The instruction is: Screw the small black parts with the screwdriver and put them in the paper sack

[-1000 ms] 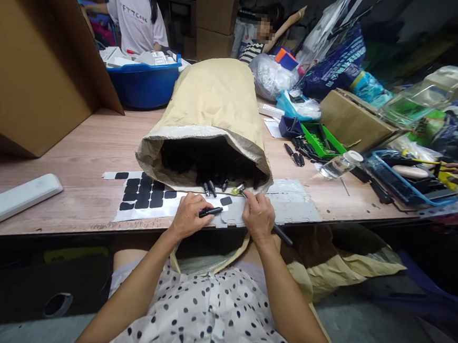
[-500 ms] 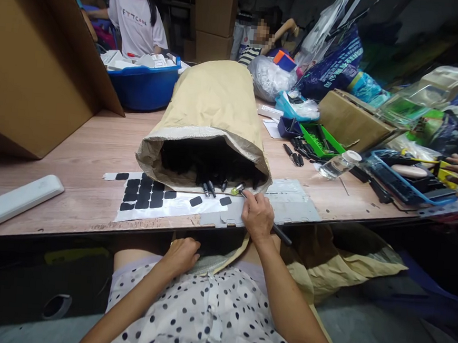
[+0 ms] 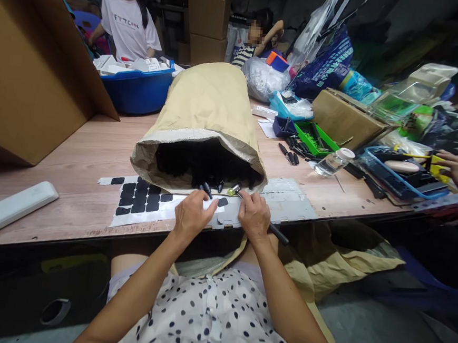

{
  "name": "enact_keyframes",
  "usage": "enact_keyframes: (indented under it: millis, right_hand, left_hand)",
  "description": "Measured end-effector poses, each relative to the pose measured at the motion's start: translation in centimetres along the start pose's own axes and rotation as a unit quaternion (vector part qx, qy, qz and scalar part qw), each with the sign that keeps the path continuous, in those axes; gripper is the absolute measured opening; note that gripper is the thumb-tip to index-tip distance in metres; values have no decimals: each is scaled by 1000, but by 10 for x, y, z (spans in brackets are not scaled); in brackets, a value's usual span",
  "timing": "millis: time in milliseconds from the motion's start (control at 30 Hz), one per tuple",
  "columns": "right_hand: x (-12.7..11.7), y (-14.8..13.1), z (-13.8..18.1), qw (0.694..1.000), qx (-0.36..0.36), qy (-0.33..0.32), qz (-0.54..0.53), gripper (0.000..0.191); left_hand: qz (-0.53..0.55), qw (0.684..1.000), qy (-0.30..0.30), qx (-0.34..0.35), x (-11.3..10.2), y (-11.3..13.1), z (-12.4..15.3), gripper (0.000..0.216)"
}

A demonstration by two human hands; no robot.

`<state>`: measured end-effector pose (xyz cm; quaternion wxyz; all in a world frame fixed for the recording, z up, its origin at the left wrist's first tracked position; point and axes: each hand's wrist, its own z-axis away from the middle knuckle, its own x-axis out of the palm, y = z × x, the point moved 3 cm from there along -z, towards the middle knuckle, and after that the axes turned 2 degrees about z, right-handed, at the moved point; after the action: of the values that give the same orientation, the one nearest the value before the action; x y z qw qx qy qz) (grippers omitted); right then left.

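Observation:
A tan woven sack [image 3: 211,99] lies on the table with its mouth toward me, dark inside. Several small black pieces with pale tips [image 3: 207,189] rest at its lower lip. Reaching over the white sheet, my left hand [image 3: 193,215] is close to these pieces, thumb spread from the fingers; no held thing shows. My right hand [image 3: 254,216] is closed round a black-handled tool [image 3: 278,233] whose shiny, yellowish head lies by the sack's mouth. Under the hands are a sheet of black rounded stickers [image 3: 139,199] and a grey board [image 3: 288,200].
A white elongated device [image 3: 15,207] lies left, below a large cardboard box [image 3: 30,71]. Behind stands a blue basin [image 3: 138,90]. To the right are a green tray [image 3: 314,138], a clear jar [image 3: 335,161] and a blue tray [image 3: 405,172] beside another person's hand [image 3: 457,169]. Two people are behind.
My left hand has risen from my lap to the table by the sack's mouth. My right hand keeps hold of the tool. The view has shifted slightly.

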<state>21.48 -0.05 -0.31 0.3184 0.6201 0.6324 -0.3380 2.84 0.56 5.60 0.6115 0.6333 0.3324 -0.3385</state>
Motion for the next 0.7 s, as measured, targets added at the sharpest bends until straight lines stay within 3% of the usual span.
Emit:
enact_keyframes:
  millis: [67, 200, 433, 533, 700]
  right_hand:
    - [0, -1, 0, 1000, -1, -2, 1, 33]
    - [1, -2, 0, 1000, 4, -22, 2, 35]
    - [1, -3, 0, 1000, 2, -26, 2, 35]
    - [2, -3, 0, 1000, 4, -26, 3, 35]
    - [2, -4, 0, 1000, 4, -25, 1, 34]
  left_hand:
    - [-50, 997, 38, -43, 1, 6, -23, 29]
    - [-99, 991, 3, -85, 5, 7, -53, 32]
    - [-97, 992, 2, -81, 3, -6, -53, 16]
    - [-113, 993, 26, -22, 6, -12, -46, 12]
    - [-73, 986, 26, 148, 16, -28, -28, 8]
